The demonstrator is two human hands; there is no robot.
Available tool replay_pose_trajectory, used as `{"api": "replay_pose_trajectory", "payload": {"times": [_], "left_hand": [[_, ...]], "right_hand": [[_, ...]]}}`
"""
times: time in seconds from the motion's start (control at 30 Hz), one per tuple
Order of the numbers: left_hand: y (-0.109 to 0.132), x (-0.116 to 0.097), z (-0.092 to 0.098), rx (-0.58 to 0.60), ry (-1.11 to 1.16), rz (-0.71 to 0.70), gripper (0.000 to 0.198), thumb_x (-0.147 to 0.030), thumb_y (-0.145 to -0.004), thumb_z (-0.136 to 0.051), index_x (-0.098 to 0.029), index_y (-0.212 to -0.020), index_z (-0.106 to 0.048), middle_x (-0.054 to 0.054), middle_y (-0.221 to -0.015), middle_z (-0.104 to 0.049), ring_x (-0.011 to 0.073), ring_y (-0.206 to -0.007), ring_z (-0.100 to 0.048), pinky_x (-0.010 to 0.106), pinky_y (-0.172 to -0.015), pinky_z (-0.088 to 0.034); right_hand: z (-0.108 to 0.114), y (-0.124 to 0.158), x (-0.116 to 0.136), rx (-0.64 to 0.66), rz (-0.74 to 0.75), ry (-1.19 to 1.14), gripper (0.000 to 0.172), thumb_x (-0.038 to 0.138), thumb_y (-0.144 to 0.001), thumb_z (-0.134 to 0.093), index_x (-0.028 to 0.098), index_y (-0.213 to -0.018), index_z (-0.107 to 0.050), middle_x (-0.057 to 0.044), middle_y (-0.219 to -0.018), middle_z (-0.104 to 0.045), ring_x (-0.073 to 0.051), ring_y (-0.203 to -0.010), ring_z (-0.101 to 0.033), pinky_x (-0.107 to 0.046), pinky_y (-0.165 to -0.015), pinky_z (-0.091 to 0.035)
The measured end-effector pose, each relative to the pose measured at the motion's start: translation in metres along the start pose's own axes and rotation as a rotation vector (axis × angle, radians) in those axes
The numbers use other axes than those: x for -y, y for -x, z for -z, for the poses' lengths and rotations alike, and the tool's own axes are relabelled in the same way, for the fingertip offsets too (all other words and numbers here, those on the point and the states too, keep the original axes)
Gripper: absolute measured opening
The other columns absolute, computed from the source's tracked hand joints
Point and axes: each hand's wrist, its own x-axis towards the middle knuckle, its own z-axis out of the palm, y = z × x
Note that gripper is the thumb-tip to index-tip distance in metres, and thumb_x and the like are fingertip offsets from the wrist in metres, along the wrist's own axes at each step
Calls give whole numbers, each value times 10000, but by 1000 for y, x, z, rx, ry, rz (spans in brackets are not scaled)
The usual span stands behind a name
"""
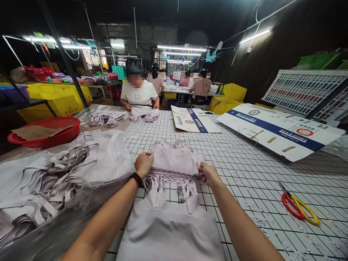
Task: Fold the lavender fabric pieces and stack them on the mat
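A stack of pale lilac strappy garments [174, 157] lies on the white gridded table [244, 170] in front of me. My left hand [143, 164] is closed on the stack's left edge, a dark bead bracelet on that wrist. At the right edge, my right hand [208, 173] pinches the top garment. Nearer to me lies another lilac garment [168, 224] with its straps pointing toward the stack.
A plastic sheet holds a heap of similar garments [49, 181] at the left, beside a red basin [46, 132]. Red and yellow scissors [299, 207] lie at the right. Flattened cartons [277, 130] rest farther back. A person in a white shirt [139, 95] works across the table.
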Motion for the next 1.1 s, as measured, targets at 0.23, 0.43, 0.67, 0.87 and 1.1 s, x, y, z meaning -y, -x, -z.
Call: {"api": "replay_pose_trajectory", "payload": {"times": [0.23, 0.43, 0.67, 0.87, 1.1], "left_hand": [[0, -3, 0, 20, 26, -5, 299, -377, -726, -623, -239, -991, -633, 73, -1066, -685, 260, -1036, -598, 384, -880, -403], [-3, -1, 3, 80, -18, 20, 384, -517, -771, -533, -212, -982, -632, 119, -1111, -670, 300, -1071, -584, 392, -835, -410], [-6, 2, 2, 28, 126, 59, 325, -451, -740, -596, -180, -919, -605, 105, -958, -704, 243, -888, -645, 284, -674, -422], [-6, 10, -7, 90, 215, 38, 430, -570, -800, -440, -193, -694, -618, 90, -747, -711, 227, -737, -652, 269, -582, -391], [-7, 14, -7, 84, 159, 26, 425, -516, -822, -413, -205, -600, -598, 108, -687, -697, 255, -741, -655, 287, -586, -401]], "right_hand": [[7, 1, 5, 59, -35, -12, 262, 312, -808, -573, 177, -619, -451, 70, -452, -383, -33, -355, -253, -177, -341, -138], [10, -10, 1, 37, 24, 115, 153, 209, -666, -696, 165, -662, -550, 61, -424, -433, -58, -371, -331, -194, -373, -174], [22, -15, 4, -26, 40, 159, 121, 173, -629, -601, 175, -604, -483, 58, -463, -423, -58, -387, -335, -210, -389, -159], [21, -13, 2, 22, 87, 240, 158, 290, -629, -635, 176, -613, -528, 46, -461, -430, -78, -397, -348, -220, -392, -178], [23, -16, 10, 19, 91, 309, 151, 174, -583, -570, 195, -522, -434, 44, -419, -384, -89, -406, -376, -220, -392, -160]]}}
